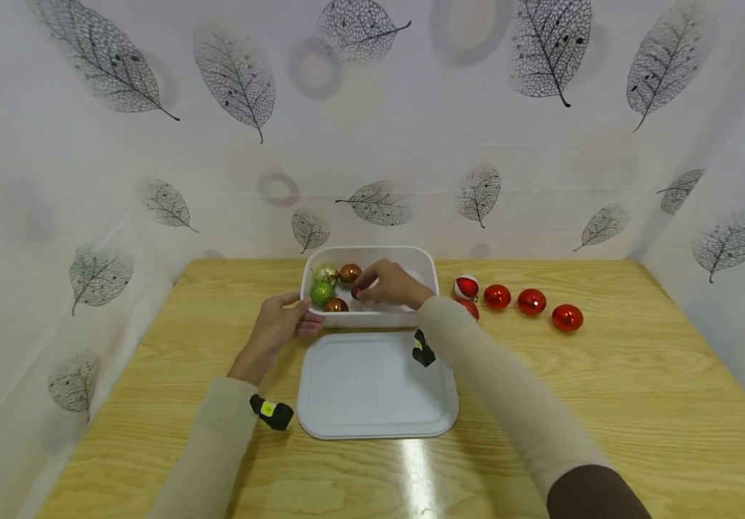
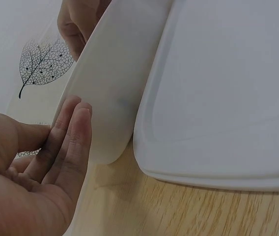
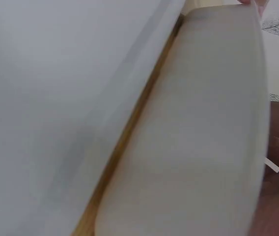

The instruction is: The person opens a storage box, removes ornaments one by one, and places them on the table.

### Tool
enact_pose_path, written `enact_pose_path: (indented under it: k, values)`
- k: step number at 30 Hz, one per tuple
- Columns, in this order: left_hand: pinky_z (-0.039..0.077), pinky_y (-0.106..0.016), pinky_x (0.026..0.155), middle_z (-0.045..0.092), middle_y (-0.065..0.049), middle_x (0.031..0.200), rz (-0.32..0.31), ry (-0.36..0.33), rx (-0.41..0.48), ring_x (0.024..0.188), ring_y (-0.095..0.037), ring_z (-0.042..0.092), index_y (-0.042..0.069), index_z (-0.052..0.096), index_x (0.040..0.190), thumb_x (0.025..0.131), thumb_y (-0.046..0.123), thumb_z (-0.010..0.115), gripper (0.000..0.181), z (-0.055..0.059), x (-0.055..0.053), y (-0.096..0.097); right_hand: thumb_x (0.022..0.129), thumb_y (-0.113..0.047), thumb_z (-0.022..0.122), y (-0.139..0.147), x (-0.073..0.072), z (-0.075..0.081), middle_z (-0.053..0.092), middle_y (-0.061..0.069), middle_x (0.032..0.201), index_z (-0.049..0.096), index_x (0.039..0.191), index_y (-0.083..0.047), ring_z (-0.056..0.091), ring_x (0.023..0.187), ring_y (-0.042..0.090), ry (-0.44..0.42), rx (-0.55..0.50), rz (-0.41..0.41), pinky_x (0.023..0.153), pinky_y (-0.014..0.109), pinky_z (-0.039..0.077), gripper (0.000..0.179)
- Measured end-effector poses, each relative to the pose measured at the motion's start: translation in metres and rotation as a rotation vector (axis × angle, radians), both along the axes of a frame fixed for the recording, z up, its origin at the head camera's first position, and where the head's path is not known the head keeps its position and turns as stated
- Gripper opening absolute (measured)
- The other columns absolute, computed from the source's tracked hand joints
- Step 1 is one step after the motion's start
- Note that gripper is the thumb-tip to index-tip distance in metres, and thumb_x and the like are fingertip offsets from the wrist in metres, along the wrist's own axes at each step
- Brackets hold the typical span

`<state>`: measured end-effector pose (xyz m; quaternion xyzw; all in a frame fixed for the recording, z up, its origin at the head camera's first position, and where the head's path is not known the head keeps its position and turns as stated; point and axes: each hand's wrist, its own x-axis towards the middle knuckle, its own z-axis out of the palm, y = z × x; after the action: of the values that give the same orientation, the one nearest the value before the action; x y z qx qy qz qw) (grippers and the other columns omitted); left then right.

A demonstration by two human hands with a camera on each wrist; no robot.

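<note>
A white plastic box (image 1: 372,319) stands behind a flat white lid (image 1: 377,386). My left hand (image 1: 279,321) pinches the box's front left corner, thumb at the rim and fingers along the outer wall (image 2: 115,73). Reaching over the front wall, my right hand (image 1: 394,283) pinches a small dark red ball (image 1: 356,293) inside the box, mostly hidden by the fingers. Left of it in the box lie a glittery green ball (image 1: 322,293), a pale gold ball (image 1: 325,272) and two copper balls (image 1: 350,273). The right wrist view hides the held ball behind the wall.
Right of the box, a red and white ball (image 1: 466,287) and several shiny red balls (image 1: 531,302) lie on the wooden table (image 1: 606,404). One red ball (image 1: 469,308) is partly covered by the right sleeve. A leaf-patterned curtain (image 1: 372,144) hangs behind the table.
</note>
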<state>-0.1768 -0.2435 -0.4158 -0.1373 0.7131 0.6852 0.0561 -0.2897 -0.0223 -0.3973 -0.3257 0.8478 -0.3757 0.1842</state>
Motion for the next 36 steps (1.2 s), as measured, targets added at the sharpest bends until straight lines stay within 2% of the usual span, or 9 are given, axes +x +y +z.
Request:
enact_pose_path:
  k: [2,4,11,15,22,30,36]
  values:
    - [0.065,-0.029,0.076,0.074,-0.015,0.089,0.000,-0.001,0.004,0.074,-0.015,0.073,-0.009,0.041,0.148,0.109,0.012,0.049,0.046,0.000,0.000,0.001,0.094,-0.005,0.072,0.005,0.001,0.006,0.074,0.016,0.110,0.073,0.116,0.004,0.072,0.094,0.030,-0.015,-0.014,-0.008,0.077,0.033,0.064,0.024]
    - [0.065,-0.029,0.076,0.074,-0.015,0.089,0.002,-0.004,0.003,0.074,-0.015,0.073,-0.009,0.041,0.148,0.109,0.012,0.049,0.046,0.001,0.000,0.001,0.095,-0.005,0.071,0.010,0.002,0.012,0.074,0.017,0.111,0.072,0.118,0.005,0.072,0.094,0.033,-0.023,-0.028,-0.015,0.076,0.036,0.064,0.025]
    - [0.065,-0.029,0.077,0.074,-0.014,0.089,0.000,-0.017,-0.013,0.075,-0.015,0.073,-0.009,0.040,0.149,0.109,0.012,0.048,0.046,0.002,0.001,0.001,0.095,-0.005,0.069,0.033,0.000,0.028,0.073,0.018,0.114,0.070,0.122,0.005,0.069,0.099,0.039,-0.005,-0.068,-0.057,0.084,0.049,0.063,0.028]
    - [0.065,-0.029,0.077,0.074,-0.014,0.089,-0.003,-0.021,-0.011,0.076,-0.015,0.073,-0.009,0.040,0.149,0.109,0.013,0.048,0.046,0.003,0.001,0.000,0.096,-0.006,0.068,0.046,-0.002,0.038,0.070,0.019,0.121,0.068,0.126,0.004,0.069,0.102,0.039,0.005,-0.066,-0.084,0.087,0.051,0.062,0.032]
    - [0.064,-0.029,0.078,0.074,-0.014,0.091,-0.009,-0.023,-0.008,0.077,-0.015,0.073,-0.008,0.039,0.150,0.109,0.014,0.049,0.047,0.005,0.001,0.001,0.096,-0.009,0.069,0.073,0.000,0.057,0.068,0.018,0.125,0.067,0.128,0.003,0.071,0.098,0.028,0.071,-0.034,-0.128,0.084,0.038,0.063,0.035]
    - [0.064,-0.029,0.078,0.074,-0.015,0.092,-0.017,-0.018,-0.011,0.077,-0.015,0.073,-0.007,0.040,0.150,0.109,0.014,0.049,0.047,0.005,0.002,0.002,0.098,-0.014,0.069,0.107,0.007,0.070,0.068,0.016,0.125,0.067,0.130,0.000,0.070,0.105,0.031,0.078,-0.007,-0.178,0.091,0.042,0.061,0.035]
    - [0.065,-0.028,0.077,0.074,-0.014,0.091,-0.011,-0.016,-0.015,0.076,-0.014,0.073,-0.007,0.040,0.150,0.109,0.015,0.050,0.048,0.004,0.002,0.001,0.098,-0.014,0.068,0.134,0.014,0.071,0.070,0.015,0.121,0.068,0.128,-0.002,0.071,0.101,0.030,0.093,0.009,-0.207,0.090,0.045,0.061,0.032]
